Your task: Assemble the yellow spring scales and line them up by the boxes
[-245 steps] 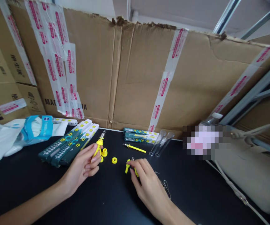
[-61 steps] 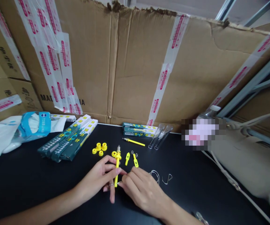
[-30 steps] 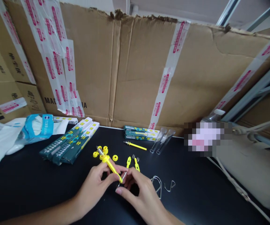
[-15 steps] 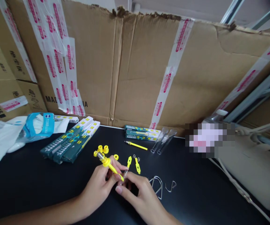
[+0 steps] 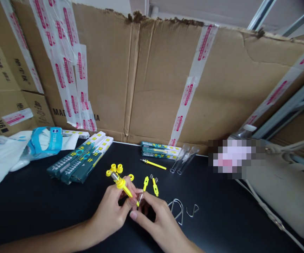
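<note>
My left hand (image 5: pixel 109 214) pinches the yellow pen-like tool (image 5: pixel 122 186) (silver tip up), my right hand (image 5: pixel 154 219) gripping its lower end above the desk (image 5: pixel 36 214) near its front edge.

light: soft, even, indoor | shadows: faint | edges: wide-angle bending | blur: slight

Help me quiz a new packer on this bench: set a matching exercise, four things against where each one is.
Things
1. clear tubes
2. wire hooks
3. yellow tool
4. fanned green boxes

Places
A. pinched between the left hand and the right hand
B. left of the loose yellow caps
C. beside the short green stack at the back
D. flat on the black table, right of the right hand

Pairs: 1-C, 2-D, 3-A, 4-B
</note>
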Motion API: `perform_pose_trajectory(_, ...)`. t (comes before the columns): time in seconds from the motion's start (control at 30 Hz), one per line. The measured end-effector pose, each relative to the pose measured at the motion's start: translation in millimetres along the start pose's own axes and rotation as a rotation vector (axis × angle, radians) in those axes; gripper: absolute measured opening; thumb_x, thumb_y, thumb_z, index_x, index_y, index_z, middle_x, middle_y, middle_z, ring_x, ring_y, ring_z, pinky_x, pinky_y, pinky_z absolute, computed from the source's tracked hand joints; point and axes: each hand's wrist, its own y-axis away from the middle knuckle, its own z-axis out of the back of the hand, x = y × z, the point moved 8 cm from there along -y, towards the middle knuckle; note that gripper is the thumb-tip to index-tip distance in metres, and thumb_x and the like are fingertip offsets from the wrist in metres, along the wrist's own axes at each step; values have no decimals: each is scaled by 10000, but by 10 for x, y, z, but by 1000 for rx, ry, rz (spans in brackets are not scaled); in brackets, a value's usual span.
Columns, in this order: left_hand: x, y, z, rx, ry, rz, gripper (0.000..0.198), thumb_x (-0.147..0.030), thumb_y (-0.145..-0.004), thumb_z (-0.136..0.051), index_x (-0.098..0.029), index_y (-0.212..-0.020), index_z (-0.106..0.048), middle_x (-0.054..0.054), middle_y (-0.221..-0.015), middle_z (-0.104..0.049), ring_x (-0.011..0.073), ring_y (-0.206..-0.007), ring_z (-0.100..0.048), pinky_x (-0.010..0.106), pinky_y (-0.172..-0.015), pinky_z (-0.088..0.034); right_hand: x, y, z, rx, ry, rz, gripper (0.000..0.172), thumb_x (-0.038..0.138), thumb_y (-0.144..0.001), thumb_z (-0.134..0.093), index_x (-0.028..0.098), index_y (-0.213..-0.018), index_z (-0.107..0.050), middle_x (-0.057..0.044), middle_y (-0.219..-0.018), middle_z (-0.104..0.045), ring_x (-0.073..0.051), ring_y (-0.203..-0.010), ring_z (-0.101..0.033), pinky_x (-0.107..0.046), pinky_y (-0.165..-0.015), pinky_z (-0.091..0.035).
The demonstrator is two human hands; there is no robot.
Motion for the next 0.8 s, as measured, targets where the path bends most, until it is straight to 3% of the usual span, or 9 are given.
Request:
perform_pose_trajectory(0.17,12,17,-2,5,5,-22,188,-269,-927,-544,-187,-761,-575,41,-747,-618,207,-742,-670,368,-783,-568,24,2,2,5,20,6,196,369,-872,-682,177,-895,-652,13,-780,-622,-139,-700,-549,-231,-656,-416)
perform_pose_trajectory(0.4,33,23,36,-32,14,1,206,-329,-901,-614,-190,-750,-600,67,-818,-657,237,-879,-675,368,-866,-555,68,8,-4,-17,53,16,110,292,-871,-654,185,-891,-640,7,-781,-630,-143,-700,-581,-241,-661,-450)
perform_pose_trajectory(0.53,31,29,41,-31,6,9,207,-328,-901,-613,-192,-746,-598,71,-811,-664,243,-872,-677,371,-851,-558,-11,13,38,-72,-22,-15,239,381,-819,-744,193,-901,-622,0,-780,-643,-158,-707,-616,-264,-676,-506)
perform_pose_trajectory(0.7,98,50,54,-41,12,38,160,-312,-901,-611,-182,-808,-605,81,-851,-663,249,-869,-693,373,-830,-562,-72,48,83,-128,-41,26,553,412,-775,-798,224,-1227,-539,-59,-1032,-684,-172,-778,-667,-284,-693,-589)
perform_pose_trajectory(0.8,99,43,39,-28,20,32,167,-318,-907,-607,-178,-816,-611,69,-820,-645,229,-812,-675,365,-807,-559,-54,66,40,-92,-30,79,617,409,-789,-787,244,-1316,-512,-75,-1132,-681,-160,-752,-691,-290,-719,-616)
